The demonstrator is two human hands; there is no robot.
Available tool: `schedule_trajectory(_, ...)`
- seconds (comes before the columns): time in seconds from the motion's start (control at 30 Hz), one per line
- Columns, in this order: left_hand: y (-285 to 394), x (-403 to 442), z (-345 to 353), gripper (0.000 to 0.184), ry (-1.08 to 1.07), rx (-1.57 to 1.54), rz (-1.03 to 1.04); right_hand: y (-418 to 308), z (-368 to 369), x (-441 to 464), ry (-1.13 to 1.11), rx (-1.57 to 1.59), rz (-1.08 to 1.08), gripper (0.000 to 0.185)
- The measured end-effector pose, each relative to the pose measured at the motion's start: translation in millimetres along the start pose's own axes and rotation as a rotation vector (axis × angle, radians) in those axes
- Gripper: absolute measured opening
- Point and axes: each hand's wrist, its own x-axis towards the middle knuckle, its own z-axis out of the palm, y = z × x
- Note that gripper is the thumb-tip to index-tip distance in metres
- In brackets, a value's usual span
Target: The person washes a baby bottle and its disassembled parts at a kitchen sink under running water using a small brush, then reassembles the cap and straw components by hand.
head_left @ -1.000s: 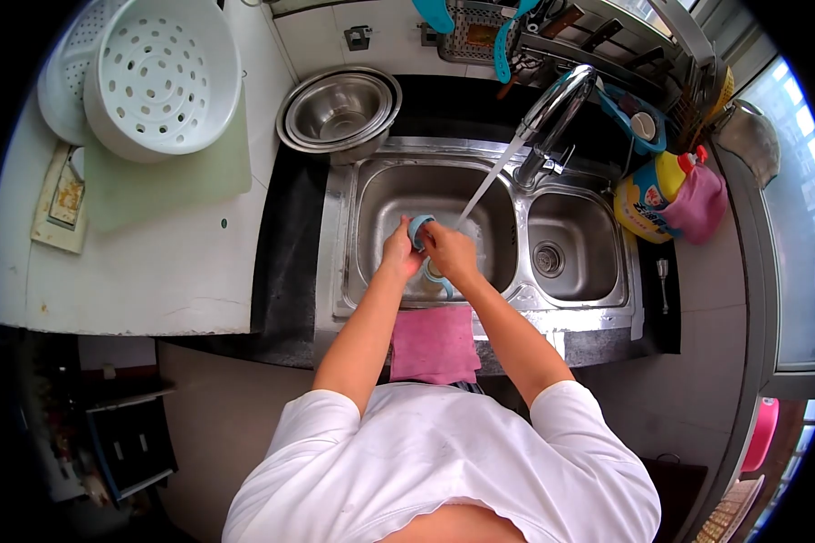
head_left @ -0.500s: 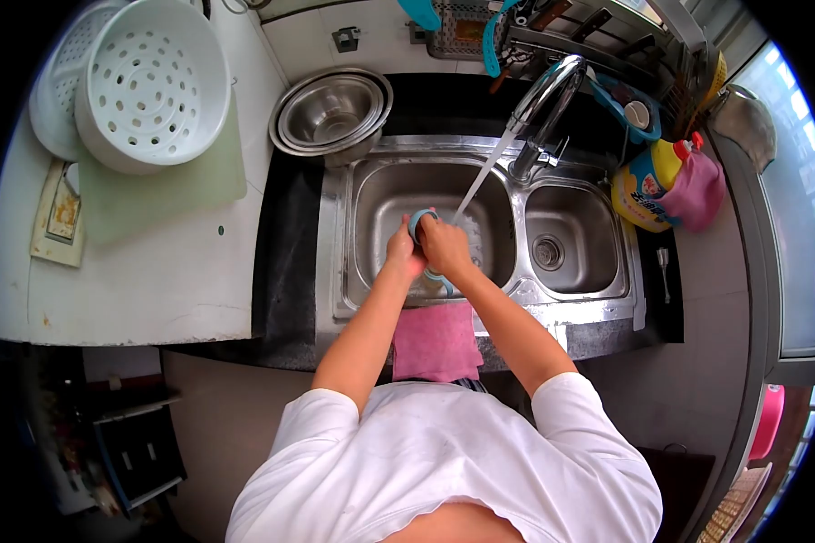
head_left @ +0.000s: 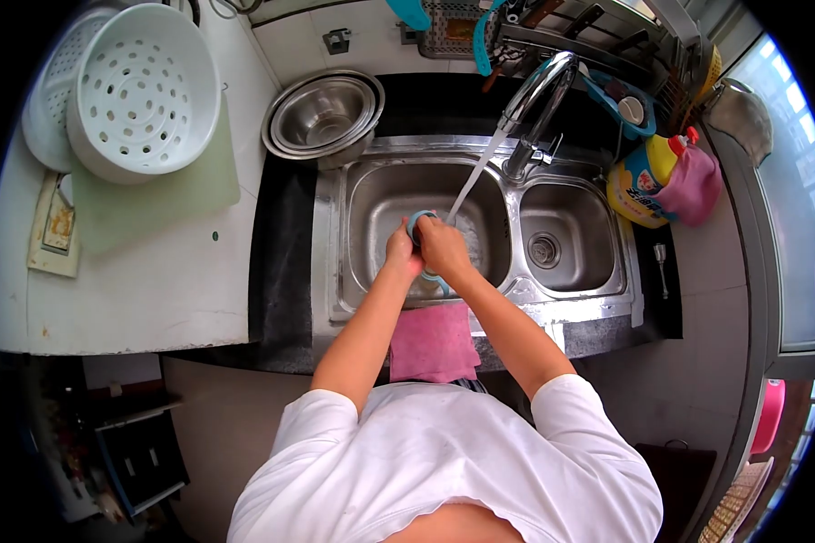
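Note:
Over the large sink basin, my left hand is closed around a small round piece with a light-blue rim. My right hand is closed against the same piece, its fingertips bent in at the rim and partly hidden. Just below the hands sits another light-blue curved part; whether it joins the held piece I cannot tell. Water runs from the chrome faucet into the basin, right behind my right hand.
A smaller basin with a drain adjoins on the right. Nested steel bowls stand at the back left, near a white colander. A pink cloth hangs over the front edge. A yellow detergent bottle stands at right.
The whole view has shifted slightly. Both hands stay at nearly the same spot on the blue-rimmed piece, and the water keeps running.

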Motion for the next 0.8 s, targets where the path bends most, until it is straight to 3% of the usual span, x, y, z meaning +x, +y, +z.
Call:
schedule_trajectory(0.27, -8, 13, -13, 0.041, 0.049, -0.049, 0.029, 3, -1, 1, -0.011, -0.04, 0.069, 0.007)
schedule_trajectory(0.37, -3, 16, -19, 0.031, 0.057, 0.049, 0.022, 14, -3, 0, -0.085, 0.021, 0.124, 0.009)
schedule_trajectory(0.4, 3, 7, -7, 0.03, 0.076, 0.235, 0.092, 21, -6, 0, -0.081, 0.019, 0.129, 0.009)
schedule_trajectory(0.47, 8, -4, 12, 0.03, 0.097, 0.421, 0.162, 37, -9, -4, -0.09, 0.419, 0.154, 0.014)
schedule_trajectory(0.6, -15, 28, 16, 0.017, 0.009, 0.677, 0.315, 71, 4, -25, -0.059, 0.775, 0.367, 0.017)
schedule_trajectory(0.63, -20, 32, 15, 0.017, 0.009, 0.857, 0.381, 65, -10, -29, -0.081, 0.866, 0.557, 0.019)
schedule_trajectory(0.67, -26, 37, 15, 0.016, 0.007, 1.038, 0.447, 68, -11, -31, -0.074, 0.861, 0.556, 0.019)
schedule_trajectory(0.73, -33, 32, 21, 0.018, 0.004, 1.05, 0.521, 76, -14, -34, 0.061, 1.25, 0.885, 0.023)
schedule_trajectory(0.8, -34, 28, 22, 0.019, 0.053, 1.267, 0.567, 79, -17, -34, 0.106, 1.238, 0.94, 0.026)
